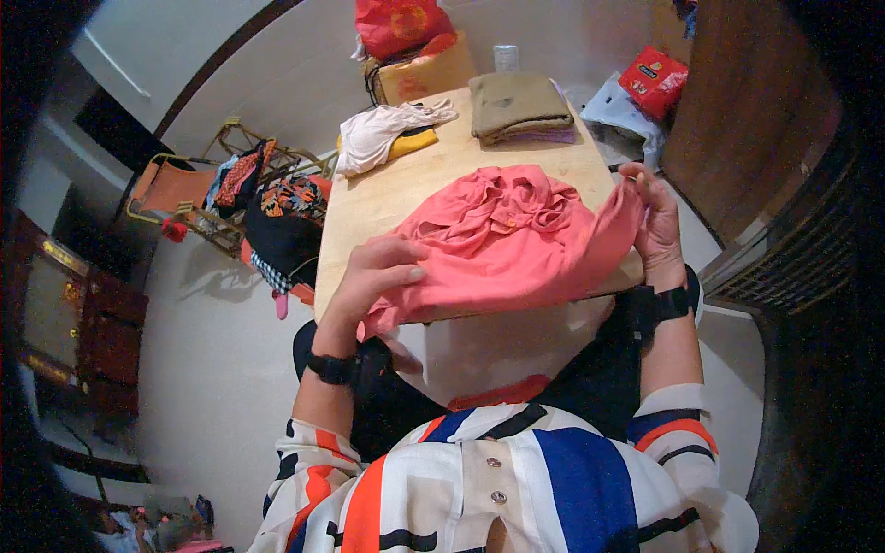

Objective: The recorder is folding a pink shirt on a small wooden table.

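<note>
A coral-pink garment (511,256) lies crumpled over the near part of a light wooden table (366,214), its lower edge hanging at the table's front edge. My right hand (650,214) pinches a raised corner of it between thumb and fingers at the table's right side. At the left, my left hand (387,276) rests on the garment's edge with the fingers over the cloth; whether it grips is not clear. Farther back on the table are a folded olive-brown cloth (518,104), with a purple one under it, and a whitish garment (373,138) lying over a yellow one (415,142).
Left of the table, clothes (287,221) are heaped beside and on a metal-framed folding chair (166,186). Behind the table stand a cardboard box (429,69) with a red bag (401,27) on top and a white can (506,59). At right are plastic bags (626,114) and a brown wooden panel (753,124).
</note>
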{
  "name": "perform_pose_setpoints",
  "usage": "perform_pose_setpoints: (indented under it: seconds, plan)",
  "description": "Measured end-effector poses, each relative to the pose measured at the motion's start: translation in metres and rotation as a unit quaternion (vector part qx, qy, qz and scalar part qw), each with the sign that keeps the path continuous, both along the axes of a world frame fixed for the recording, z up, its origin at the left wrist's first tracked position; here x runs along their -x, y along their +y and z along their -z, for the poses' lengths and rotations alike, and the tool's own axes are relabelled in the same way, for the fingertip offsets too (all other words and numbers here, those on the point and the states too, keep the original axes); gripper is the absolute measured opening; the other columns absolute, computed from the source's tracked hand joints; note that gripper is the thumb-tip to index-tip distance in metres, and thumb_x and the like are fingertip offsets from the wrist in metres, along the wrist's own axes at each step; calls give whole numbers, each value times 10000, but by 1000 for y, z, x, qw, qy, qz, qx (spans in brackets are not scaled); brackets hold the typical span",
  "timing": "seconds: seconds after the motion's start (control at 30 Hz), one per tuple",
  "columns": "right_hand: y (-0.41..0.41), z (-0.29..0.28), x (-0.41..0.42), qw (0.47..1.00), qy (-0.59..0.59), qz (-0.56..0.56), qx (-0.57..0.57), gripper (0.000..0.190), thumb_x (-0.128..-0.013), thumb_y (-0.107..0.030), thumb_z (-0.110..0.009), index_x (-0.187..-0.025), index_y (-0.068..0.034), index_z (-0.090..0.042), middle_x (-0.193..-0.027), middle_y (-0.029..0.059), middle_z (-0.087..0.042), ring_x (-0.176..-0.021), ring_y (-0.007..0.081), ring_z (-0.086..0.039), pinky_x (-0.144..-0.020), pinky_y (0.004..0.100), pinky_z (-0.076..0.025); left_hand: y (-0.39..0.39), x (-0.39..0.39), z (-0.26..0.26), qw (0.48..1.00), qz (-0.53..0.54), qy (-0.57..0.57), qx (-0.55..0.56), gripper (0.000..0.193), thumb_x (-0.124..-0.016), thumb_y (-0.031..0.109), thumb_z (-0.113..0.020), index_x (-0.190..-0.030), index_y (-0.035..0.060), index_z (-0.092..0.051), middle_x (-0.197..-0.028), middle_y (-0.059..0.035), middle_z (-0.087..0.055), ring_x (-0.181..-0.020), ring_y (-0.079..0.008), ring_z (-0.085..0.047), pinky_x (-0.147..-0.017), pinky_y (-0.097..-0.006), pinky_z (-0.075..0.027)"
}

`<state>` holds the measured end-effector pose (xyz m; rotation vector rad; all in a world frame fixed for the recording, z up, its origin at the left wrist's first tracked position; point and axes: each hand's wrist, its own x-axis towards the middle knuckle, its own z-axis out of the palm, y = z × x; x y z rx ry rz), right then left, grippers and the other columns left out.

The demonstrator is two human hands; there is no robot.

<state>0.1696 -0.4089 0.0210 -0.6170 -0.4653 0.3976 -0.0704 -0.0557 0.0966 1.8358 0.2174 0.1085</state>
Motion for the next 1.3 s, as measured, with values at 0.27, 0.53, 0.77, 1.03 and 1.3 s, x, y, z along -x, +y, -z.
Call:
perform_pose_setpoints:
  seconds: [0.27,0.53,0.77,1.03,1.3]
  plan:
    - [31,-8,18,947,-37,70,312,320,-908,-325,-654,-1066,-48,-676,-683,36,-597,-606,165,-586,-543,297,-444,11,-18,55,939,-147,-135,-279,260,-712,111,-775,-936,24,-680,-875,-100,-628,-817,-246,-610,-763,-352,-510]
    - [68,-4,49,609,-377,268,644,524,-664,-333,-795,-1140,-150,-675,-922,120,-687,-842,310,-672,-777,419,-528,2,-66,50,887,-60,-143,-435,433,-716,221,-770,-1104,66,-658,-1102,-134,-614,-1063,-334,-549,-933,-411,-474]
    - [76,14,37,599,-403,273,635,160,-765,-176,-710,-899,-91,-733,-1007,115,-698,-891,291,-667,-832,402,-535,-7,-91,67,979,-88,97,-159,327,-720,171,-776,-975,-11,-682,-768,-105,-671,-702,-233,-637,-693,-339,-534]
    - [33,14,-5,985,90,103,103,165,-896,-65,-640,-1048,-2,-648,-1037,72,-683,-935,195,-652,-876,319,-520,57,-82,-2,963,-184,-23,196,164,-831,64,-677,-977,-10,-681,-856,-47,-679,-728,-150,-640,-630,-255,-511]
    - [19,23,-19,931,167,310,97,122,-907,-64,-657,-1004,8,-644,-1020,72,-674,-897,202,-641,-857,318,-505,138,-57,-9,897,-237,-210,309,147,-902,-3,-586,-1012,-70,-657,-1000,-135,-702,-923,-238,-691,-867,-343,-559]
